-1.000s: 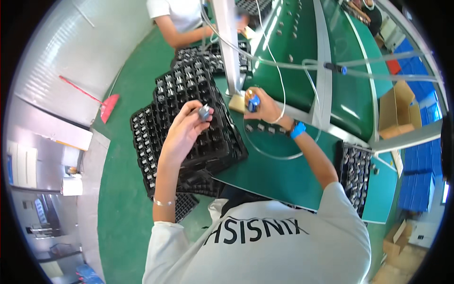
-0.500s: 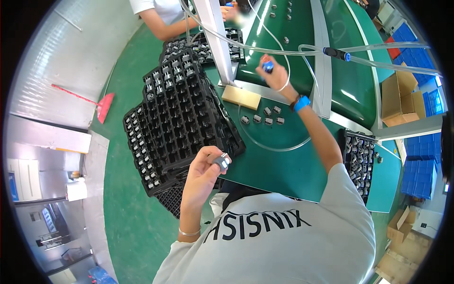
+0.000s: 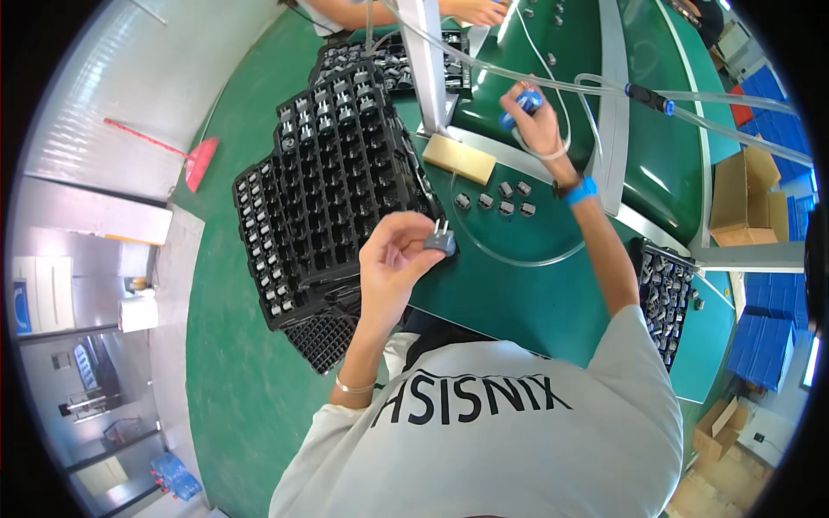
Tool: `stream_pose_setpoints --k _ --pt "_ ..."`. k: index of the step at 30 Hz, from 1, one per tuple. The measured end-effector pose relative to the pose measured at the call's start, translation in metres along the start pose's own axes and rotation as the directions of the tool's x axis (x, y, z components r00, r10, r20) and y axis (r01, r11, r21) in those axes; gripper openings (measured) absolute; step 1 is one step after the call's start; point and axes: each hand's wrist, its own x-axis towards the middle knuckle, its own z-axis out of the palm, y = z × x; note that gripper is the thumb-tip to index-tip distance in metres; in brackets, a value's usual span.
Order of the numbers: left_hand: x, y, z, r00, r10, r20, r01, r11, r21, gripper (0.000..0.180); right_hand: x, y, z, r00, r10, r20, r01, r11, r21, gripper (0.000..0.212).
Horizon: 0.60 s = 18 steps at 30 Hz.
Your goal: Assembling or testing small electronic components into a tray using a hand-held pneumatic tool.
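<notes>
Head view has the left hand (image 3: pixel 393 261) pinching a small grey two-pronged part (image 3: pixel 440 241) just beside the black tray (image 3: pixel 341 203), while the right hand (image 3: pixel 542 129) is curled around some blue thing (image 3: pixel 523 104) above the green belt (image 3: pixel 579 39).

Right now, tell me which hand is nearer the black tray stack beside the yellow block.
Left. The left hand is by the near right corner of the black tray stack; the right hand is farther off to the right, past the yellow block.
</notes>
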Motion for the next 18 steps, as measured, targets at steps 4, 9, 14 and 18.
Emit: stream_pose_setpoints --k 4,9,14,18 --pt "0.007 -0.003 -0.005 0.987 0.149 0.063 -0.154 0.985 0.080 0.026 -0.068 -0.120 0.048 0.765 0.464 0.447 -0.643 0.510 0.571 0.031" --pt "0.007 -0.001 -0.001 0.987 0.140 0.074 -0.146 0.986 0.075 0.025 -0.095 -0.150 0.048 0.556 0.473 0.684 -0.819 0.451 0.355 0.041" --pt "0.003 -0.004 0.003 0.983 0.175 0.055 -0.180 0.976 0.119 0.027 -0.105 -0.152 0.044 0.610 0.466 0.641 -0.773 0.527 0.353 0.039" --pt "-0.005 -0.008 0.009 0.960 0.277 0.033 -0.279 0.952 0.128 0.028 -0.110 -0.165 0.045 0.653 0.436 0.619 -0.734 0.564 0.378 0.040"
